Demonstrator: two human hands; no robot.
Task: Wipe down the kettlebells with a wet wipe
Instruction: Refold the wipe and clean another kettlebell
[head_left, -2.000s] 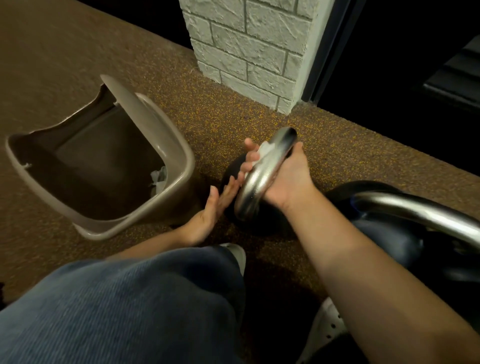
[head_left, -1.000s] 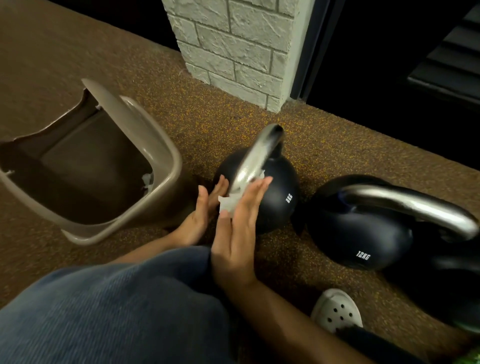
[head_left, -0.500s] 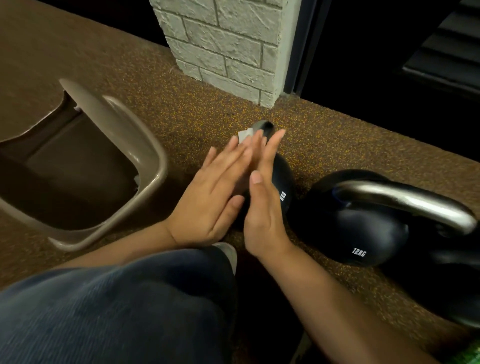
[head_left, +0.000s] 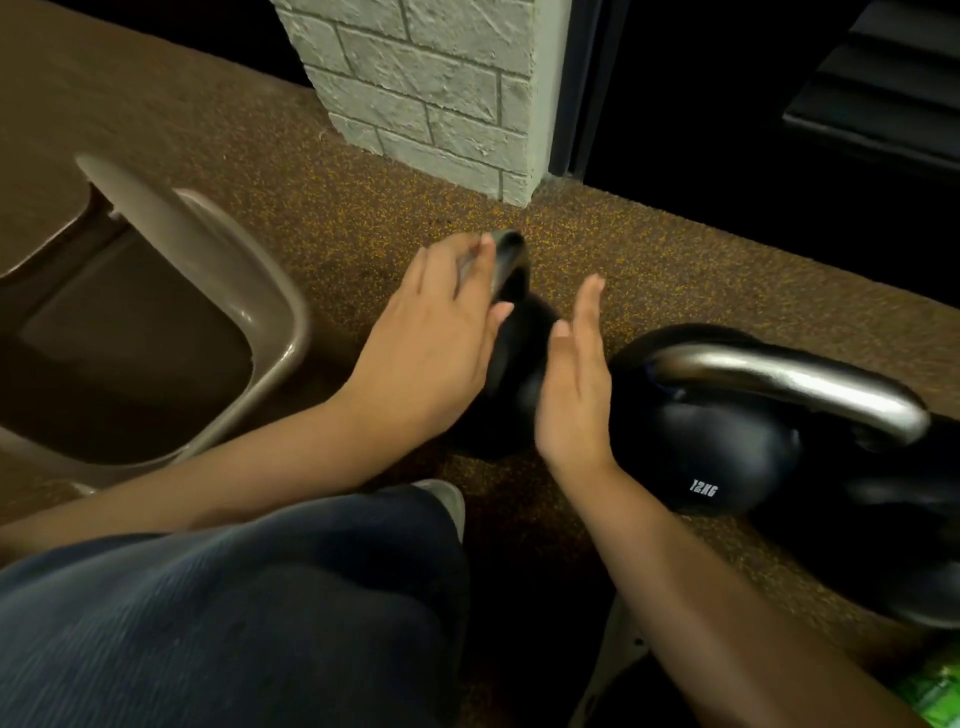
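Observation:
A small black kettlebell (head_left: 519, 374) with a steel handle stands on the speckled floor between my hands. My left hand (head_left: 431, 338) lies over its handle, fingers on the far side and thumb on the near side. My right hand (head_left: 574, 384) is flat with straight fingers, just off the bell's right side and holding nothing that I can see. No wet wipe shows; it may be hidden under my left hand. A larger black kettlebell marked 12KG (head_left: 727, 452) sits to the right, its steel handle on top.
A beige bin (head_left: 280, 332) with its lid tipped open stands at the left, close to my left arm. Behind is a white brick pillar (head_left: 431, 93). Another dark kettlebell (head_left: 914, 525) sits far right, a green packet (head_left: 935, 691) at the bottom right. My knee fills the foreground.
My right hand rubbed the wipe along the small bell's handle, then drew back to its right side. My left hand rose from the bell's left side onto the handle. The wipe went out of sight.

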